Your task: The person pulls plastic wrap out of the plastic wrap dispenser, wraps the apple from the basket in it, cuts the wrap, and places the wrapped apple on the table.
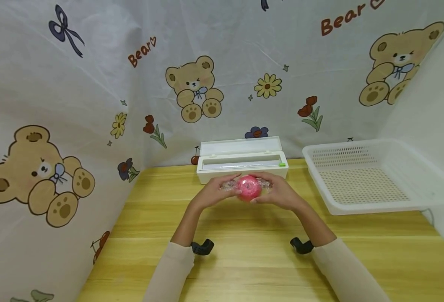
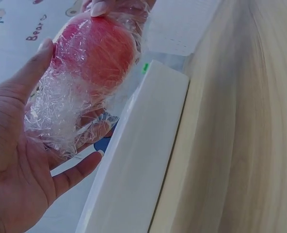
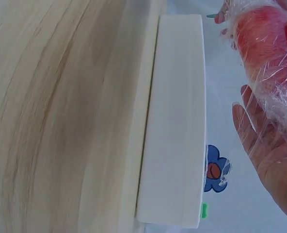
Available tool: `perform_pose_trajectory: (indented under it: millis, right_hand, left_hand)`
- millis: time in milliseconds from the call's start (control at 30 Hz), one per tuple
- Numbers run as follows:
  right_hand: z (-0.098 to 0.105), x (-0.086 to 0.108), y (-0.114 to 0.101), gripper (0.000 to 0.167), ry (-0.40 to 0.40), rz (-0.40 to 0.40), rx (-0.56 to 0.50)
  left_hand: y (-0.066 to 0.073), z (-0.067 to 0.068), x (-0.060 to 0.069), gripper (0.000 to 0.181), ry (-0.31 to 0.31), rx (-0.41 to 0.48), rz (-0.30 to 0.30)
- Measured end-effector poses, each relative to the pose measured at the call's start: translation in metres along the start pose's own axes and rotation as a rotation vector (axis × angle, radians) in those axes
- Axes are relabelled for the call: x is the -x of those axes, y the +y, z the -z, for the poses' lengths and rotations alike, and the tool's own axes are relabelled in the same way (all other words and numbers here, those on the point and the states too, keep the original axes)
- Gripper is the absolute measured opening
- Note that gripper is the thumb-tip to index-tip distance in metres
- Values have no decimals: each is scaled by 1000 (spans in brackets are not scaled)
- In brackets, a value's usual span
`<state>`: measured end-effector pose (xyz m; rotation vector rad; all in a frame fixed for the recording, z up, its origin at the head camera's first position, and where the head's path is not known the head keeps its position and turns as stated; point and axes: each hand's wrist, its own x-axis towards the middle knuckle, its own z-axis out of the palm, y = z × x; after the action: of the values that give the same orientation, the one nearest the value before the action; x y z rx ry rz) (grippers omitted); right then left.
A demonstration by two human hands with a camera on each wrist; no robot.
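A round pink-red fruit (image 1: 249,188), which looks like a peach or an apple, is wrapped in clear cling film (image 2: 56,114) and held above the table. The film bunches into crinkled ends at both sides. My left hand (image 1: 219,191) grips it from the left, its thumb at the near side. From the right, my right hand (image 1: 278,192) grips it in the same way. In the right wrist view the wrapped fruit (image 3: 264,43) is cut off by the frame edge. Just behind the hands stands a white cling film dispenser box (image 1: 206,175), lid (image 1: 240,146) raised.
A green slider (image 1: 282,164) sits at the dispenser's right end. To the right is a white plastic basket (image 1: 361,205) with a perforated bottom. The wooden table (image 1: 244,260) meets a bear-print cloth (image 1: 237,113) at the back and left. Black curved mounts (image 1: 203,247) are on both wrists.
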<state>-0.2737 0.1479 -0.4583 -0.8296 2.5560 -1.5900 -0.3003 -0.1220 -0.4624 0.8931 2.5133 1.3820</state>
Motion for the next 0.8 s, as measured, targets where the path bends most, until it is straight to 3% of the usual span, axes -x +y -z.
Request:
perform_pose_trajectory:
  millis: [400,633,800]
  right_hand:
    - [0,1,-7,78,60,35,-30]
    - [-2,2,-11,76,65,29,-65]
    - [-2,1,-10,76,80,17,-52]
  left_hand:
    - [11,6,3,63,15,-1,-41]
    - [13,8,6,61,13,8,-29]
    - [17,10,7,56,106,-19,-78]
